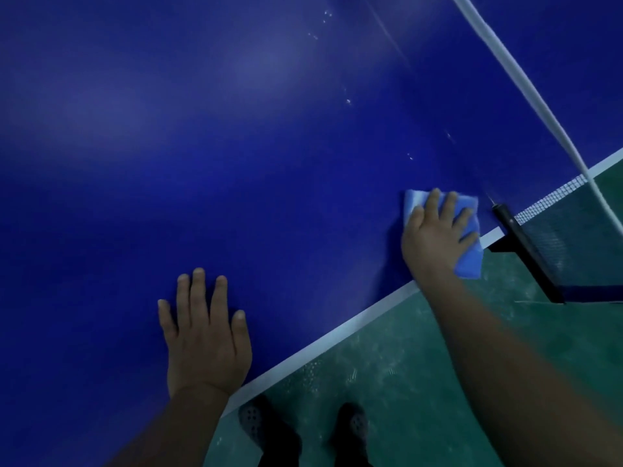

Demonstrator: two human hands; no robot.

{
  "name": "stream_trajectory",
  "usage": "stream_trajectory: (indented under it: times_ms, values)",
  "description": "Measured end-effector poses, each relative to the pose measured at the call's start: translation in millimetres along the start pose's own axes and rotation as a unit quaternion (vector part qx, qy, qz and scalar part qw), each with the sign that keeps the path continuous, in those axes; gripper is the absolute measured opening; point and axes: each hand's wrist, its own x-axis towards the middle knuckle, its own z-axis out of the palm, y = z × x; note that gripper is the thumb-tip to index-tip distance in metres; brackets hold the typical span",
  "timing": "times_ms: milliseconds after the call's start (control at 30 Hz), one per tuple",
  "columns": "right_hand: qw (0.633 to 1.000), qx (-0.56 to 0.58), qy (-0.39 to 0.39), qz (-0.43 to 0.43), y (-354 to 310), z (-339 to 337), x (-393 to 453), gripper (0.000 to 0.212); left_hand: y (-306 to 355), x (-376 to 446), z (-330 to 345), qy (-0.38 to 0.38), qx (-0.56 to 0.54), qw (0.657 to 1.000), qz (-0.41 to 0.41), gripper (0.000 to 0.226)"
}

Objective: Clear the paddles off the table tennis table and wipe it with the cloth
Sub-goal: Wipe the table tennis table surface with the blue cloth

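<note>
The blue table tennis table (236, 146) fills most of the view, with its white side line running diagonally at the lower right. My right hand (435, 230) presses flat, fingers spread, on a folded light-blue cloth (468, 261) at the table's side edge, close to the net post. The cloth's lower corner hangs past the edge. My left hand (205, 335) rests flat on the table nearer to me, fingers straight, holding nothing. No paddle is in view.
The black net post and clamp (522, 251) stand just right of the cloth, with the net (569, 227) and its white top band (526, 85) running away to the upper right. A few small white specks (348, 101) dot the table. Green floor (421, 382) and my dark shoes (256, 423) lie below.
</note>
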Motion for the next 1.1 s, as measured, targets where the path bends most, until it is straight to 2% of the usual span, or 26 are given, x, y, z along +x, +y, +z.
stream_trajectory:
  times_ms: [67, 100, 133, 200, 233, 300, 433, 500, 567, 600, 633, 667, 733, 767, 800, 833, 900, 933, 967, 1033, 1100]
  values:
    - [0.999, -0.005, 0.010, -0.043, -43, 12, -19, 0.056, 0, 1, 0, 0.000, 0.003, 1.000, 0.001, 0.066]
    - [0.993, -0.015, 0.015, -0.112, -62, 21, -40, 0.056, -1, 1, 1, 0.000, 0.005, 1.000, 0.000, 0.066]
    - [0.978, -0.028, 0.017, -0.206, -74, 32, -68, 0.055, -1, 1, 2, 0.002, 0.007, 1.000, 0.000, 0.066]
    - [0.918, -0.063, -0.015, -0.391, -67, 47, -127, 0.054, -3, 1, 4, 0.008, 0.009, 1.000, 0.006, 0.065]
    - [0.898, -0.074, -0.027, -0.433, -48, 48, -140, 0.054, -3, 0, 4, 0.010, 0.006, 1.000, 0.007, 0.065]
    - [0.907, -0.083, -0.039, -0.411, -9, 35, -120, 0.054, -4, 0, 4, 0.014, -0.004, 1.000, 0.003, 0.065]
    - [0.978, -0.097, -0.013, -0.184, 43, 2, -22, 0.054, -1, 0, 2, 0.008, -0.013, 1.000, 0.000, 0.067]
    - [0.996, -0.046, -0.009, -0.082, 34, -6, 8, 0.056, 0, 0, 2, 0.001, -0.012, 1.000, 0.000, 0.067]
    - [0.999, -0.019, 0.004, -0.041, 5, -1, 5, 0.056, 0, 0, 2, 0.004, -0.010, 1.000, 0.000, 0.067]
    - [0.998, -0.031, 0.011, -0.057, -11, 5, -9, 0.056, 0, 0, 2, 0.006, -0.008, 1.000, 0.001, 0.067]
    - [0.992, -0.046, 0.023, -0.113, -24, 14, -31, 0.055, 0, 0, 2, 0.008, -0.005, 1.000, 0.003, 0.067]
    - [0.977, -0.061, 0.019, -0.205, -33, 23, -60, 0.055, 0, 0, 2, 0.009, -0.002, 1.000, 0.003, 0.067]
    - [0.905, -0.102, -0.021, -0.413, -27, 33, -106, 0.054, -1, 0, 2, 0.012, 0.001, 1.000, 0.003, 0.067]
    - [0.877, -0.117, -0.042, -0.465, -16, 31, -104, 0.054, 0, 0, 2, 0.010, 0.001, 1.000, 0.004, 0.067]
    - [0.874, -0.121, -0.046, -0.469, -4, 25, -84, 0.054, 0, 1, 3, 0.010, 0.000, 1.000, 0.005, 0.067]
    - [0.899, -0.120, -0.030, -0.420, 7, 19, -59, 0.055, 0, 1, 3, 0.011, 0.000, 1.000, 0.005, 0.067]
    - [0.969, -0.101, -0.013, -0.223, 30, 2, -10, 0.054, -1, 1, 4, 0.010, 0.005, 1.000, 0.005, 0.066]
    - [0.987, -0.075, -0.016, -0.141, 38, -3, 5, 0.054, -1, 0, 4, 0.009, 0.006, 1.000, 0.005, 0.066]
    - [0.994, -0.051, -0.018, -0.096, 40, -4, 8, 0.055, -1, 0, 4, 0.008, 0.006, 1.000, 0.005, 0.066]
    - [0.992, -0.049, -0.014, -0.116, 26, 1, -7, 0.056, 0, 1, 2, -0.003, 0.009, 1.000, 0.005, 0.067]
    - [0.975, -0.078, -0.025, -0.209, 8, 9, -29, 0.057, 0, 0, -1, -0.014, 0.013, 1.000, 0.003, 0.069]
